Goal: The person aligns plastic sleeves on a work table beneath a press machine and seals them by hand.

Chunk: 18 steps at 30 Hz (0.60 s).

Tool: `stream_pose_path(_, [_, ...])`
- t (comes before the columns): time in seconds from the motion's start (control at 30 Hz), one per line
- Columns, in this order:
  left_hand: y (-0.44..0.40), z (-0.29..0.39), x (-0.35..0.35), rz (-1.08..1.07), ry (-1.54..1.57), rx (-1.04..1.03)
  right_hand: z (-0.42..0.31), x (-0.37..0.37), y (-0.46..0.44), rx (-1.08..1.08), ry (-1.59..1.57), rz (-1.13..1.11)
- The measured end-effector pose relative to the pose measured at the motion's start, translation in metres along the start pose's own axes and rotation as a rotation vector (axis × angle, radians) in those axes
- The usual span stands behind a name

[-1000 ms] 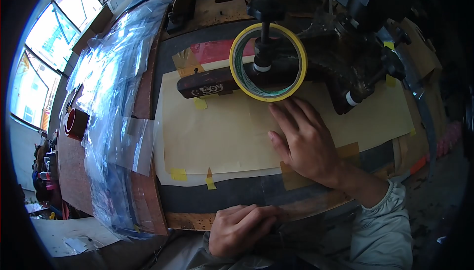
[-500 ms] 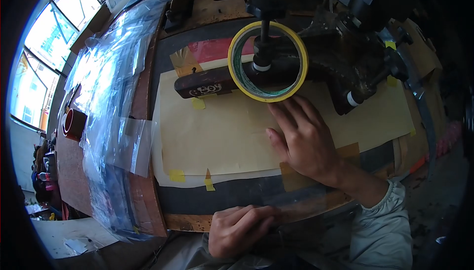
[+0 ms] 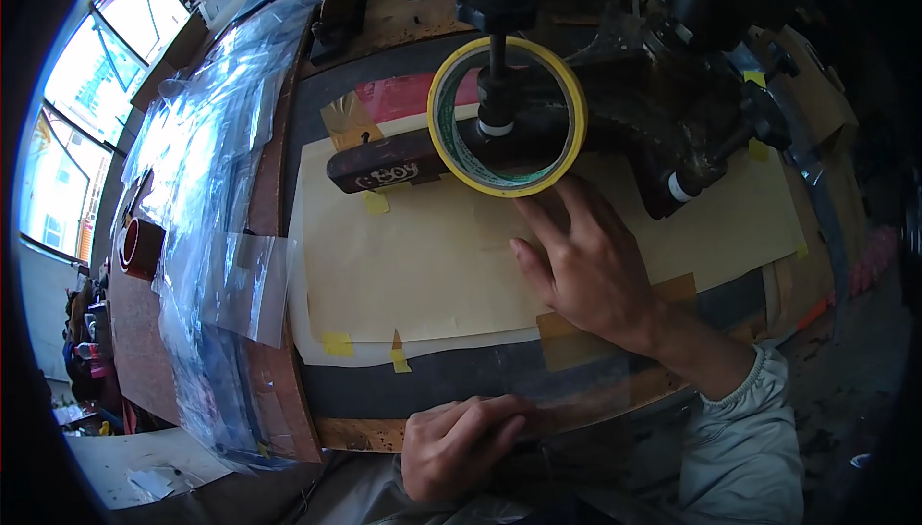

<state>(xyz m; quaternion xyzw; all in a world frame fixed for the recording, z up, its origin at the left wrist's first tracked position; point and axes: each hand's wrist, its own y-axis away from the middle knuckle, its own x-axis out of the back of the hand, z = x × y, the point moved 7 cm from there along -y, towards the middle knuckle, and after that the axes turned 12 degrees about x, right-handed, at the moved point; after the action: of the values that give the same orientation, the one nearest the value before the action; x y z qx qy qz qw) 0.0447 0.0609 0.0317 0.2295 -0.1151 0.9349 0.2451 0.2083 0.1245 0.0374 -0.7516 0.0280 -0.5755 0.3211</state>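
My right hand point(image 3: 600, 270) lies with fingers stretched out over a cream paper sheet point(image 3: 423, 266). Its fingertips reach the lower rim of a yellow tape roll point(image 3: 577, 122), partly behind it; contact with the roll cannot be told. The roll hangs around the black knobbed screw point(image 3: 496, 83) of a dark metal machine arm point(image 3: 384, 162). At the bench's front edge my left hand point(image 3: 456, 448) is closed, fingers curled. A hazy see-through film, apparently a clear plastic bag point(image 3: 581, 395), extends from its fingers across the wooden edge.
On the left lies a long heap of clear plastic bags point(image 3: 216, 227), with a brown tape roll point(image 3: 141, 247) beside it. Yellow tape pieces point(image 3: 337, 343) hold the paper's edges. Brown tape point(image 3: 615, 328) crosses its near right side. Black knobs point(image 3: 765, 114) stick out at the right.
The view has shifted slightly, moving the bench and machine a little to the left. Both hands stay in nearly the same places.
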Motion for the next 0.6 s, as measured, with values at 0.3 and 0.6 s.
stream_pose_path(0.3, [0.0,0.001,-0.001,0.01,0.001,0.02,-0.011,-0.002,0.004,0.057,0.134,-0.084])
stream_pose_path(0.6, [0.0,0.0,-0.001,0.015,-0.02,0.016,-0.009,-0.007,0.007,0.023,0.04,-0.081])
